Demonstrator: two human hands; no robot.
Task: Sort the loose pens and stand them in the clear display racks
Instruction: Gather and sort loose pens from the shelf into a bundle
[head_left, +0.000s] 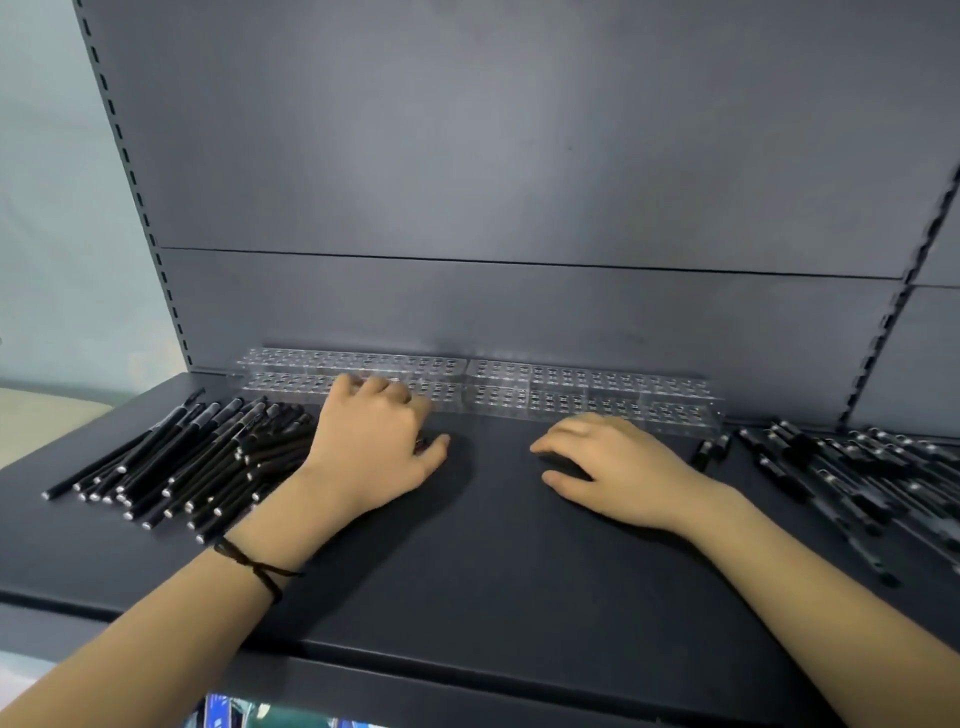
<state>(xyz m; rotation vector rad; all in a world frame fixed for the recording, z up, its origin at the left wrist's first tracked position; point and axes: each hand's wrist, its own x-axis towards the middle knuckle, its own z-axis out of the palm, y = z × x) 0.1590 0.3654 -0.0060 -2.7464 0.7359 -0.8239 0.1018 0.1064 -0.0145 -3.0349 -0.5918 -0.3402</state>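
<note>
A cord bracelet (254, 569) circles the near left wrist. On the shelf (467, 571), black pens (197, 462) are heaped at the left. The left hand (374, 441) has bent fingers touching the clear racks (571, 389), and I cannot tell whether it holds anything. The right hand (613, 467) rests relaxed, palm down. Another pen pile (857, 473) lies at the right.

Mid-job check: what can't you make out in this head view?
Head view:
Right pen pile: motion-blurred, cut by the right edge; count unclear.
Left hand: curled fingers hide its grip and part of the left rack.
Right hand: dark shape beneath, pen or shadow unclear.
Right rack: holes too faint to tell if filled.
</note>
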